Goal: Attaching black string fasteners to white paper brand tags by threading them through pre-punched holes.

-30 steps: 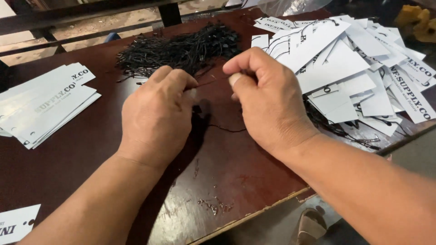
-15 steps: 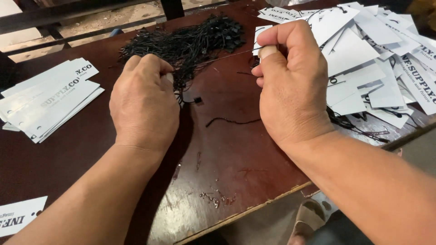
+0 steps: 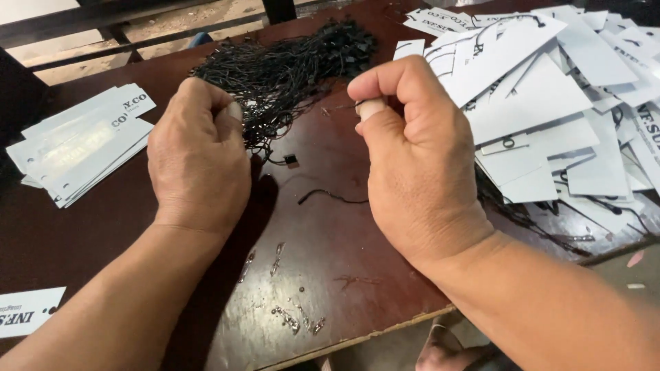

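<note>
A tangled heap of thin black tag strings [image 3: 289, 69] lies at the back middle of a dark brown table [image 3: 323, 275]. My left hand [image 3: 199, 158] is closed at the heap's near edge, fingers pinched on a string whose small black clasp [image 3: 290, 159] hangs just to its right. My right hand [image 3: 412, 165] is closed too, thumb and forefinger pinching a thin black string end near the heap. A single loose black string [image 3: 330, 197] lies on the table between both hands.
A spread pile of white paper hang tags [image 3: 550, 103] covers the right side of the table. A neater stack of white tags [image 3: 82, 144] lies at the left, and one tag [image 3: 27, 312] at the near left edge. A foot [image 3: 440, 350] shows below the table's front edge.
Both hands have moved apart and away from me toward the string heap. The right hand rose to the heap's right edge; one string stays lying on the table.
</note>
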